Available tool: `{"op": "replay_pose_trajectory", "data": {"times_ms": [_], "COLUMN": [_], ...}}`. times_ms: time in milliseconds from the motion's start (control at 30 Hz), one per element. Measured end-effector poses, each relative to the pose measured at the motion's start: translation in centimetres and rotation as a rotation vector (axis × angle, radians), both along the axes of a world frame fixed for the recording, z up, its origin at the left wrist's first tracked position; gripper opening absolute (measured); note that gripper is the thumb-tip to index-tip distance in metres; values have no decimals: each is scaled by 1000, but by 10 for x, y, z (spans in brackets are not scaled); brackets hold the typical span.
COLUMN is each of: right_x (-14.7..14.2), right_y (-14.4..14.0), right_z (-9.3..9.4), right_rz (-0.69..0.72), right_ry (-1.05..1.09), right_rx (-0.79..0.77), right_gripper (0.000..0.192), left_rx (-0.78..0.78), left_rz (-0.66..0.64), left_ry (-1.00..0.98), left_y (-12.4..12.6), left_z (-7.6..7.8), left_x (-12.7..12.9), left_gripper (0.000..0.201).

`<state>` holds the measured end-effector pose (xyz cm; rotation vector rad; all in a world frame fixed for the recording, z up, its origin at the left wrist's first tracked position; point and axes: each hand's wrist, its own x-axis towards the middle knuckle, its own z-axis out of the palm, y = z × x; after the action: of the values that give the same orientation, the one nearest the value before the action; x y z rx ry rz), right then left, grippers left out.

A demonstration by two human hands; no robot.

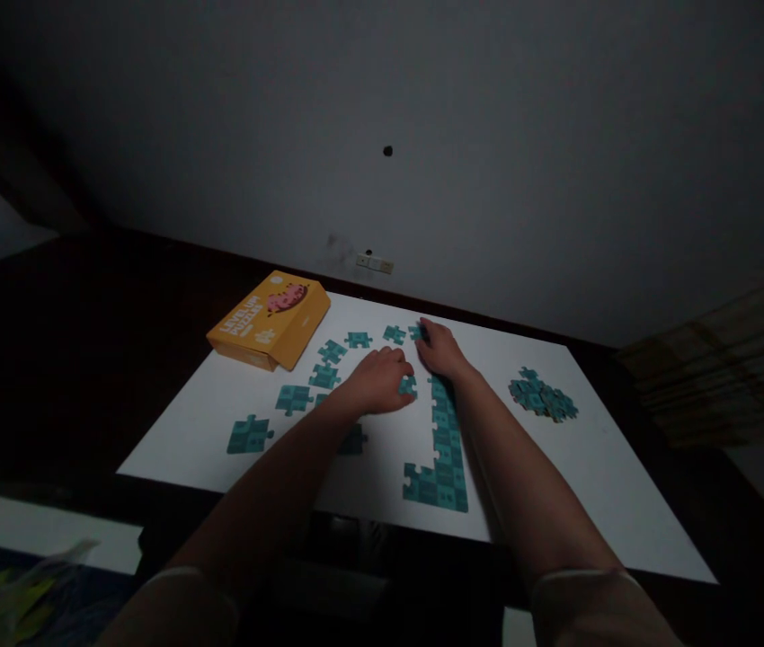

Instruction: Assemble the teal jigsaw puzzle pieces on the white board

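Observation:
My left hand (382,381) is over the middle of the white table, thumb and fingers closed around a teal puzzle piece (408,386). Farther back and to the right, my right hand (441,349) pinches another teal piece (416,332) at its fingertips. Just below that hand runs a joined L-shaped strip of puzzle (448,440), partly hidden by my right forearm. A loose piece (394,334) lies left of my right fingers. Several more loose pieces (325,376) curve along the left, and a dark piece (353,440) shows beside my left forearm.
An orange puzzle box (270,319) with a pink picture stands at the table's back left. On the right lies a heap of puzzle pieces (542,397). The white tabletop (598,485) ends near my body. A wall with a socket strip (375,263) rises behind.

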<state>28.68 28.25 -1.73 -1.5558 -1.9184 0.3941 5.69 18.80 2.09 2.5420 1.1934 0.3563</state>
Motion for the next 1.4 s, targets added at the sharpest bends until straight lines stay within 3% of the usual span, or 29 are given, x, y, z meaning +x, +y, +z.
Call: {"op": "replay_pose_trajectory", "data": {"times_ms": [167, 433, 700, 833, 933, 1067, 1233, 1300, 1400], "right_x": [14, 34, 28, 33, 31, 24, 29, 37, 50], "right_y": [1, -28, -39, -49, -58, -62, -53, -52, -53], "right_z": [-3, 2, -1, 4, 8, 12, 12, 11, 11], "right_rz": [23, 35, -93, 27, 155, 222, 88, 31, 57], "right_ry": [36, 222, 573, 734, 694, 667, 695, 578, 255], "right_rx": [-28, -35, -67, -175, -273, -292, -219, -185, -144], "right_gripper": [63, 73, 58, 64, 59, 49, 28, 23, 27], "left_rx": [60, 98, 93, 113, 114, 85, 67, 69, 78], "left_rz": [131, 292, 318, 281, 175, 63, 36, 29, 19], "left_ry": [25, 39, 55, 5, -59, -95, -46, -14, 39], "left_y": [10, 15, 22, 18, 14, 7, 3, 4, 6], "left_z": [-2, -7, -12, -5, -1, 1, 1, 0, -1], "left_x": [-5, -5, -13, -9, -2, 6, 8, 7, 8], "left_gripper": [42, 40, 43, 49, 63, 75, 75, 75, 73]}}
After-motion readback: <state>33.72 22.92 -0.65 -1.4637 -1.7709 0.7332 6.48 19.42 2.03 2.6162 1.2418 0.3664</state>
